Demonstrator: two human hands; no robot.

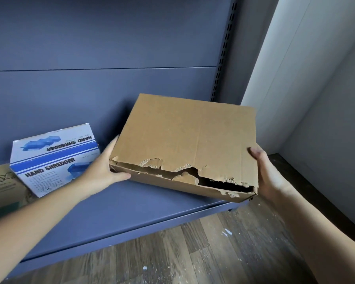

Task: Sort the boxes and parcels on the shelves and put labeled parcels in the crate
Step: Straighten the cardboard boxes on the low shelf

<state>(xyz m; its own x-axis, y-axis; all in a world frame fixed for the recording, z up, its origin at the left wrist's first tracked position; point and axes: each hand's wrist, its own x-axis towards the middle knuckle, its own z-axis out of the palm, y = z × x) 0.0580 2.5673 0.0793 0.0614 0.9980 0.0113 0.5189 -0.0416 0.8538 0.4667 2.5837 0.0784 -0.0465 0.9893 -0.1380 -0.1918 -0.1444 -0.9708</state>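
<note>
A flat brown cardboard box (184,140) with a torn front edge is tilted above the right end of the blue shelf (119,210). My left hand (106,167) grips its left front corner, thumb curled under the edge. My right hand (262,171) grips its right side, thumb on top. No label shows on the visible faces. A white and blue "HAND SHREDDER" box (53,160) stands on the shelf to the left.
A brown printed carton (2,187) sits at the far left of the shelf, cut off by the frame. The shelf's slotted upright (221,58) rises behind the box. A grey wall (316,99) stands to the right. Wooden floor (193,253) lies below.
</note>
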